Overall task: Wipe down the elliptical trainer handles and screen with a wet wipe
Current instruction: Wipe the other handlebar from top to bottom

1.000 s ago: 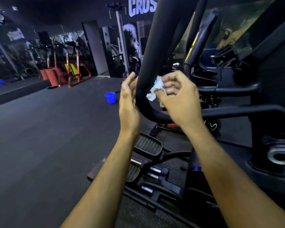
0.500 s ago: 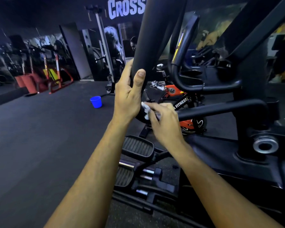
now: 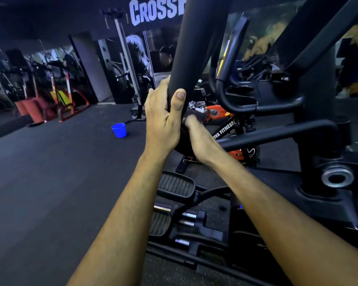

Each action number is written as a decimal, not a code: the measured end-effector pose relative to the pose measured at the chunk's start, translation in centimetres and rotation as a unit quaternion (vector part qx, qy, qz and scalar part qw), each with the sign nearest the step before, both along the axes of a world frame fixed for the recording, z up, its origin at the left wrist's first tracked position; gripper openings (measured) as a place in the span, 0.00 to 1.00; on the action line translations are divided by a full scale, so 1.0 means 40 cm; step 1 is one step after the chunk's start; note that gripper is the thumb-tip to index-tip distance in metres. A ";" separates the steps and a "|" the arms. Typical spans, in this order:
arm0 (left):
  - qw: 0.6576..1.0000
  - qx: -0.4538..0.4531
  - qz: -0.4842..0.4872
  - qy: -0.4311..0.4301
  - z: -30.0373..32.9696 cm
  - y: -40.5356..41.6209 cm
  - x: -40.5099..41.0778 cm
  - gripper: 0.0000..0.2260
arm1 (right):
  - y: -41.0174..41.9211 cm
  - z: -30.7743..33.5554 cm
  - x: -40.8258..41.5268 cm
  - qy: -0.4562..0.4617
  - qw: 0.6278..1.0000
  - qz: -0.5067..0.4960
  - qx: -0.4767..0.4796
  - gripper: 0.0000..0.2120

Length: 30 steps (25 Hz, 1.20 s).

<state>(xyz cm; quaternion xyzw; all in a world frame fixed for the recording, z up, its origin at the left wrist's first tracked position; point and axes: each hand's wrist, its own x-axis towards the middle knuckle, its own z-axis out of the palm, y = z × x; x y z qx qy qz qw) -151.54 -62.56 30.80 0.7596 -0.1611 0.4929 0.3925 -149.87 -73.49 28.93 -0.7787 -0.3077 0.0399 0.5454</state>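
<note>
Down at the bend of the big black handle (image 3: pixel 194 48) on the elliptical is where all the action is. The left hand (image 3: pixel 163 118) has its fingers curled round the tube from the far side and the thumb pressed flat on the near face, so it's a proper clamp. My guess is that's to stop the swing arm rocking while the other hand scrubs, since these arms move freely.

The right hand (image 3: pixel 201 139) is tucked in just under the left, reaching round the curve where the handle turns toward the horizontal bar (image 3: pixel 277 133). Its fingers are bent in behind the tube and out of sight, so I can't tell how they sit. The wet wipe isn't visible at all right now; I'd assume it's bunched between those fingers and the far side of the handle, but that's a guess.

Compared with half a second back, the white wad of wipe that was peeking out at the right fingertips has gone, and the hand has slid further round and under the bend. The left hand's grip looks the same. 1 second back that left hand was open and only flat against the tube, while the right hand held the wipe higher up.

Background stuff: 1 blue bucket (image 3: pixel 118 130) sits on the dark floor (image 3: pixel 50 172) well off to the left, and an orange spin bike (image 3: pixel 221 120) stands behind the handle. The screen isn't in shot, so I reckon that part is yet to come.
</note>
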 end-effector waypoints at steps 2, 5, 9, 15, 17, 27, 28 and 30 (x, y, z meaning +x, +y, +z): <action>1.000 0.001 -0.024 0.009 0.004 0.001 -0.011 0.25 | -0.034 -0.024 0.022 -0.028 0.998 0.030 -0.038 0.31; 0.996 0.008 -0.080 0.037 0.012 0.010 -0.021 0.20 | -0.048 0.000 0.017 0.157 0.959 0.121 0.202 0.23; 0.989 -0.036 -0.106 0.097 -0.040 0.043 -0.031 0.24 | -0.013 0.024 0.019 0.165 0.948 0.137 0.237 0.20; 0.947 -0.280 -0.108 0.118 -0.198 0.045 -0.072 0.25 | -0.067 -0.001 0.059 0.172 0.959 0.113 0.195 0.29; 0.939 -0.311 -0.085 0.123 -0.228 0.029 -0.077 0.24 | -0.054 0.020 0.053 0.175 0.938 0.160 0.251 0.29; 0.927 -0.343 -0.017 0.151 -0.281 -0.031 -0.084 0.19 | -0.064 0.000 0.059 0.131 0.978 0.132 0.091 0.26; 0.927 -0.343 -0.015 0.150 -0.274 -0.035 -0.084 0.19 | -0.057 0.005 0.058 0.151 0.968 0.133 0.150 0.30; 0.929 -0.340 -0.011 0.144 -0.268 -0.046 -0.082 0.19 | -0.030 0.010 0.051 0.158 0.959 0.140 0.189 0.33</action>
